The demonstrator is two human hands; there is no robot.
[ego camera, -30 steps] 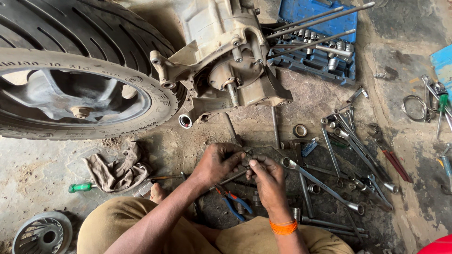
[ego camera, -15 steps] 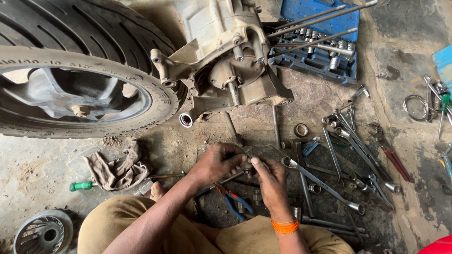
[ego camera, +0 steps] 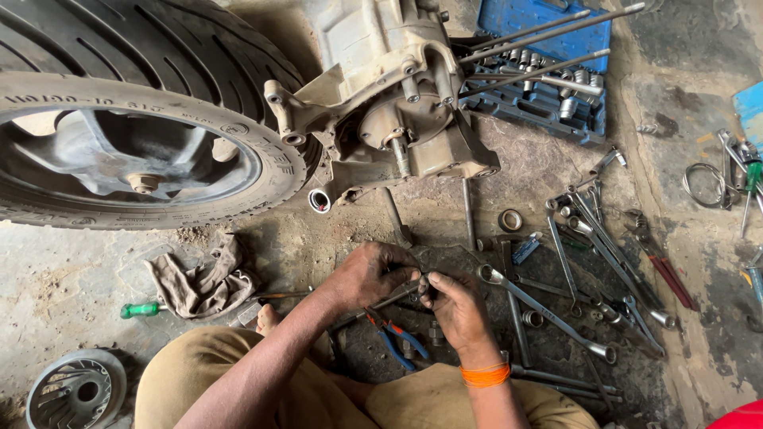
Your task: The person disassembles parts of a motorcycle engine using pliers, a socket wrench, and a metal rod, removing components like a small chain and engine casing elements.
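At lower centre, the left hand (ego camera: 369, 274) and right hand (ego camera: 457, 306) meet, fingers pinched on a small dark metal part (ego camera: 421, 280). Blue-and-orange-handled pliers (ego camera: 395, 338) lie just below; a grimy grey engine casing (ego camera: 389, 103) sits above.

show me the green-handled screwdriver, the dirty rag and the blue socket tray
green-handled screwdriver (ego camera: 140, 310), head view, on its green handle
dirty rag (ego camera: 203, 280), head view, middle of the cloth
blue socket tray (ego camera: 548, 24), head view, bare blue lid

Both hands (ego camera: 413, 290) on small part (ego camera: 422, 280)
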